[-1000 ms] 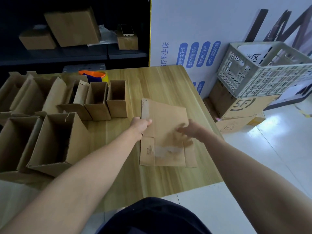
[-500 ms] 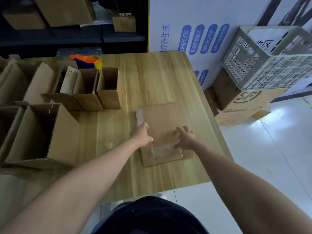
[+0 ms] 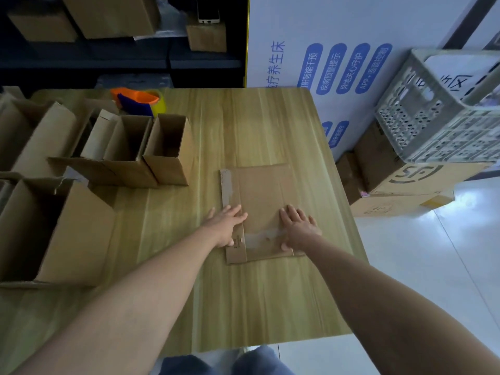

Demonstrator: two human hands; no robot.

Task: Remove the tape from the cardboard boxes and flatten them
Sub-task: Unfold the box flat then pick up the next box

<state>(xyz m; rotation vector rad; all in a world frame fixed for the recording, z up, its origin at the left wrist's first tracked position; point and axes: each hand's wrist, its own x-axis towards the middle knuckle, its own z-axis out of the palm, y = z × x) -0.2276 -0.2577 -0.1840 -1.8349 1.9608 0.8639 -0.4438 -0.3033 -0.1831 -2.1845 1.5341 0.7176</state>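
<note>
A flattened brown cardboard box (image 3: pixel 261 193) lies flat on the wooden table (image 3: pixel 257 125), right of centre. Strips of clear tape remnant show along its left flap and across its near part. My left hand (image 3: pixel 226 222) rests palm down on the box's near left edge, fingers spread. My right hand (image 3: pixel 299 226) presses flat on the near right part of the box, over the tape strip. Neither hand grips anything. Several open, upright cardboard boxes (image 3: pixel 166 150) stand on the left half of the table.
A large open box (image 3: pixel 62 234) stands at the near left. A tape dispenser (image 3: pixel 139 101), orange, blue and yellow, sits at the back of the table. To the right, on the floor, a grey plastic crate (image 3: pixel 443 109) sits on stacked cartons (image 3: pixel 411 185). Dark shelves with boxes stand behind.
The box, held slightly lifted a second ago, now lies flat on the table. Both hands have opened and lie pressed on its near part.
</note>
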